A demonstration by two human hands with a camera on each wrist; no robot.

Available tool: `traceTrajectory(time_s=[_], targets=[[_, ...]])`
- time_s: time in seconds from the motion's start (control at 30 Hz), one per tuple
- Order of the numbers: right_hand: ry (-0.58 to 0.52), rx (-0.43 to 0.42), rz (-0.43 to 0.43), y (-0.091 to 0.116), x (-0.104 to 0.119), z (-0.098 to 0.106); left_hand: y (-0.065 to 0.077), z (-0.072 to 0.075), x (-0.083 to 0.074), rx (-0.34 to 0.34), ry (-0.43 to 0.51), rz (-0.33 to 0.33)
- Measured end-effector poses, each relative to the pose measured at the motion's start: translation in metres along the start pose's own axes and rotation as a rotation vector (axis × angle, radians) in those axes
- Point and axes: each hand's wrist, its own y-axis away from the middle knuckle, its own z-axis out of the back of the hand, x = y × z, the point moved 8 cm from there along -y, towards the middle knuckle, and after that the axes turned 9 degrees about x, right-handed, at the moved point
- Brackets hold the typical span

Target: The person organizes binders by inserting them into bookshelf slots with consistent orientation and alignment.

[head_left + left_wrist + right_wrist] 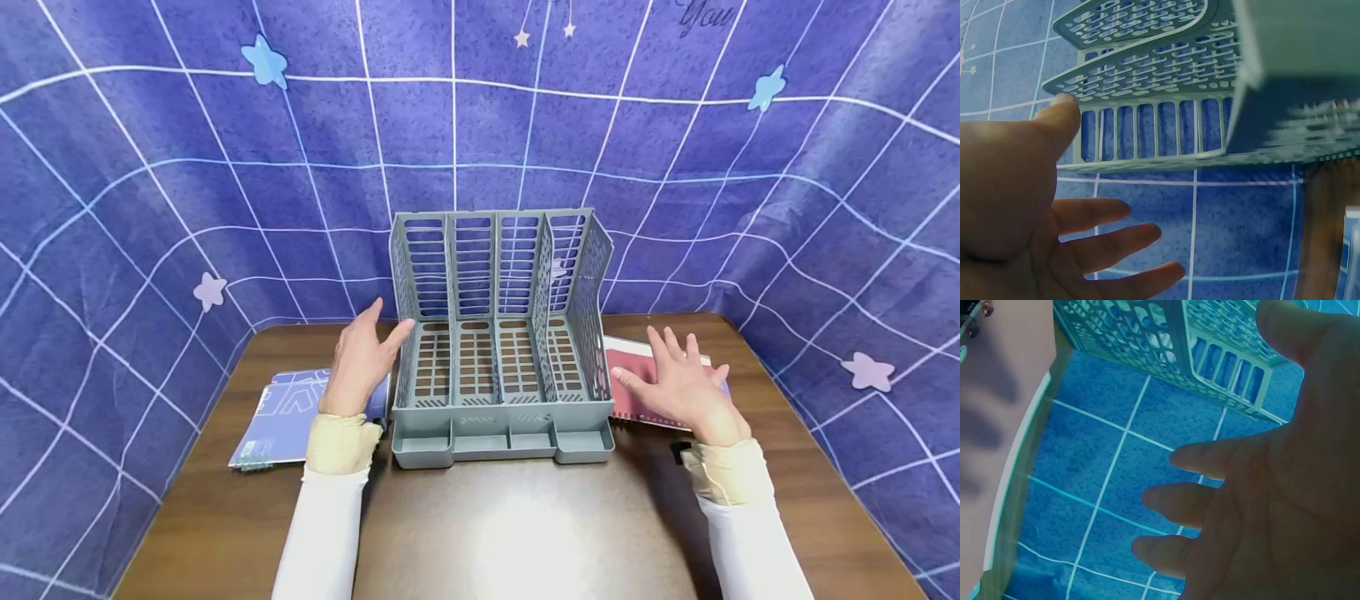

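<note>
A grey plastic desk file organizer (502, 412) stands upright at the middle of the table, with several tall slotted compartments and a row of small trays along its front. My left hand (360, 358) is beside its left wall, thumb toward the wall and fingers extended; in the left wrist view nothing lies in the palm. Whether the thumb touches the organizer I cannot tell. My right hand (678, 383) spreads its fingers over a red spiral notebook (633, 396), to the right of the organizer. In the right wrist view this hand appears raised above the notebook, holding nothing.
Blue-purple spiral notebooks (288, 421) lie stacked on the left of the brown wooden table (202, 500), partly behind the left forearm. A small black item (680, 452) lies by the right wrist. A blue gridded curtain (315, 200) hangs behind the table and at both sides.
</note>
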Motion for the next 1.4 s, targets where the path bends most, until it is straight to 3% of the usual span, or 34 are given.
traceTrajectory(time_s=[0.47,0.67,0.83,1.2,1.4], targets=[[0.002,0.031,0.039,-0.008,0.002,-0.017,-0.017,-0.009,0.002,0.079,0.052,0.000],[-0.010,0.097,0.065,-0.013,-0.001,-0.024,-0.020,-0.016,0.004,0.105,0.059,-0.033],[-0.071,0.141,0.073,-0.015,-0.010,-0.028,-0.022,-0.020,0.004,0.112,0.104,-0.024],[-0.092,0.210,0.095,-0.020,-0.019,-0.040,-0.023,-0.025,0.007,0.088,0.111,-0.002],[-0.085,0.262,0.143,-0.022,-0.017,-0.051,-0.025,-0.020,0.004,0.016,0.063,-0.024]])
